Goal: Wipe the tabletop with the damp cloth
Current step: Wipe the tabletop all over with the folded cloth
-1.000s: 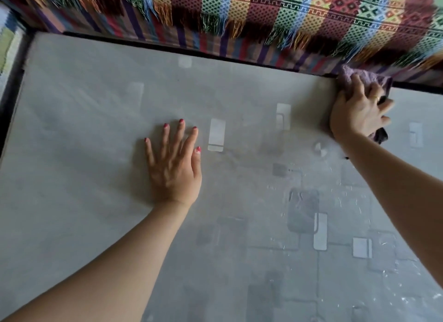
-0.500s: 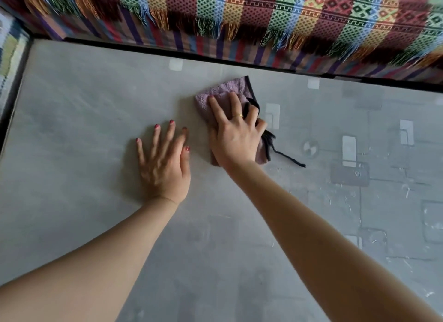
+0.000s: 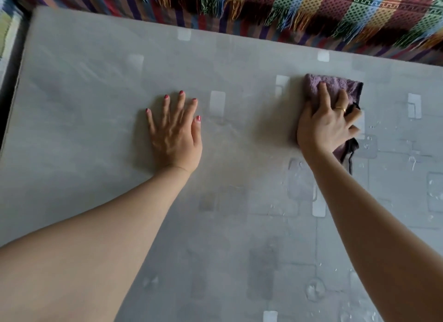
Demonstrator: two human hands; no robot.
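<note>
The grey tabletop (image 3: 84, 120) with pale square patterns fills the view. A folded purple cloth (image 3: 335, 85) with a dark edge and a loose black thread lies on it at the right. My right hand (image 3: 323, 125) presses flat on the cloth and covers most of it, fingers spread over the fabric. My left hand (image 3: 175, 134) rests palm down on the bare table left of centre, fingers apart, holding nothing. Small water drops and wet streaks show on the right part of the surface.
A striped, fringed woven blanket (image 3: 311, 7) runs along the table's far edge. The table's left edge (image 3: 18, 81) borders a dark gap and another patterned fabric (image 3: 7, 34).
My right hand slid the cloth from the far right edge to beside my left hand, then back to the right. My left hand stayed planted.
</note>
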